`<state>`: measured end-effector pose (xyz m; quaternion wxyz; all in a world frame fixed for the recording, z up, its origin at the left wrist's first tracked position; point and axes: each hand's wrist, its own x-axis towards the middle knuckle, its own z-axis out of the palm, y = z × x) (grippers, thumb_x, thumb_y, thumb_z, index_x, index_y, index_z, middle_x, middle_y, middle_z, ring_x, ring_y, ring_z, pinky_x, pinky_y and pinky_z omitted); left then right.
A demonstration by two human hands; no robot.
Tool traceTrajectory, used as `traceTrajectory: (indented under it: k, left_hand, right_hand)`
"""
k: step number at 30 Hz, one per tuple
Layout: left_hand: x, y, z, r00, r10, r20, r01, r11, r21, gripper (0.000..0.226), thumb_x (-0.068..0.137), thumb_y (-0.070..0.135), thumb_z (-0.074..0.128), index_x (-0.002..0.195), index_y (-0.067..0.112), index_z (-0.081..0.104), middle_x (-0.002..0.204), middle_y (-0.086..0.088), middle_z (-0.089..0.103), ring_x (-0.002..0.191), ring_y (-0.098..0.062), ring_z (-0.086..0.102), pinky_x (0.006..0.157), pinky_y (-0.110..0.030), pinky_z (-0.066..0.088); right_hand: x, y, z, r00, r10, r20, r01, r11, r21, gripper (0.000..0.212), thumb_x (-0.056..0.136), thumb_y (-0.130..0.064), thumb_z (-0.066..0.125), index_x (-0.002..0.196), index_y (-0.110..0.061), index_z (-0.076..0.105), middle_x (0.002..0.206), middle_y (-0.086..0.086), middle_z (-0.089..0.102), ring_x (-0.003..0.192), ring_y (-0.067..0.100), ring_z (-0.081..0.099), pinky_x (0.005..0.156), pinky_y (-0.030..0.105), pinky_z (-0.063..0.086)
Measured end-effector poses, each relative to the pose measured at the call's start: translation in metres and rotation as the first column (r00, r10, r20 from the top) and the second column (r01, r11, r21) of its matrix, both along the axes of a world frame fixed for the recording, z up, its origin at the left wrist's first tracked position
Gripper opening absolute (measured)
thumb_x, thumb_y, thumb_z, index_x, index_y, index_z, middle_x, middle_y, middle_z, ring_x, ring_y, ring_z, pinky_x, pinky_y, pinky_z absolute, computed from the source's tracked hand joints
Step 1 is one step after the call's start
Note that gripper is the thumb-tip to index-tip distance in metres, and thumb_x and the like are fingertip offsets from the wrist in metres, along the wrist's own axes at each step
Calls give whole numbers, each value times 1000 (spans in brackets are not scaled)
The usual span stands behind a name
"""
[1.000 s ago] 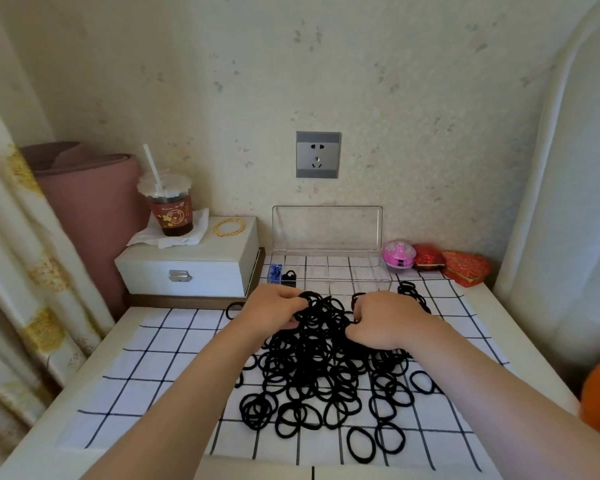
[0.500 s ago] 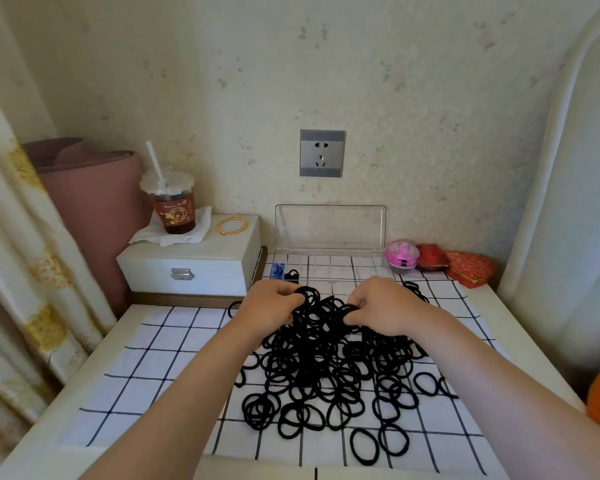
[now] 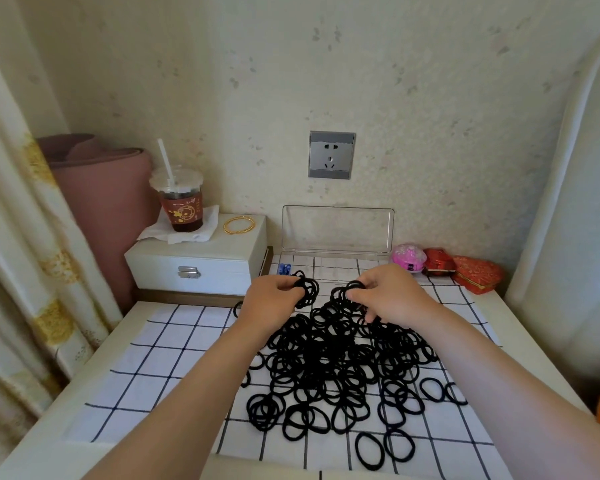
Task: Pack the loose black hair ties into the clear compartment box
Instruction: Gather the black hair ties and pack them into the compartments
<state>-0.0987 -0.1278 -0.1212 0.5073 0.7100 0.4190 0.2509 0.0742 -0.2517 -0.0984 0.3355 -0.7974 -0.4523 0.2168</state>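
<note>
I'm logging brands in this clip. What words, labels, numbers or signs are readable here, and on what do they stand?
Nothing here reads for certain.
Drink cup: gold print and a round emblem on its red-brown sleeve, too blurred to read.
Heart-shaped red box: gold pattern only, no legible characters.
Wall socket: no lettering visible.
Clear compartment box: no label visible.
</note>
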Motion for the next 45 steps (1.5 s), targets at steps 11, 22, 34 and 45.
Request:
traceTrajectory:
  k: [11,22,34,45]
  left_hand:
    - [5,-9,9,936,-200,290,306,870,-387,20,92,19,66,109,16,76,107,-10,75,90,-16,69,85,-29,57]
    - [7,-8,1,963,-58,265,164,904,-395,16,94,11,63,106,8,74,99,-12,75,84,-18,71,79,-29,60]
    - [7,-9,6,929,-156,337,286,878,-383,21,90,23,70,107,13,77,108,-10,74,99,-19,67,86,-29,57]
    - [-6,0,16,863,-360,353,475,817,-327,33,95,5,60,126,11,65,123,-4,69,117,-16,64,102,-33,50]
  right_hand:
    - [-19,7,9,976,13,-216,4,997,77,17,86,-31,74,88,-14,77,61,10,72,59,29,63,63,38,53]
    - [-14,6,10,964,-20,-265,48,994,97,15,88,-27,74,93,-13,76,78,9,77,58,25,67,51,30,53]
    - [-29,12,11,952,98,-290,-33,975,220,13,91,-21,71,102,-15,74,78,9,77,52,23,62,42,24,46]
    - [-29,18,15,943,30,-333,-12,998,54,33,86,-43,73,112,-24,71,84,3,70,56,12,57,44,24,43]
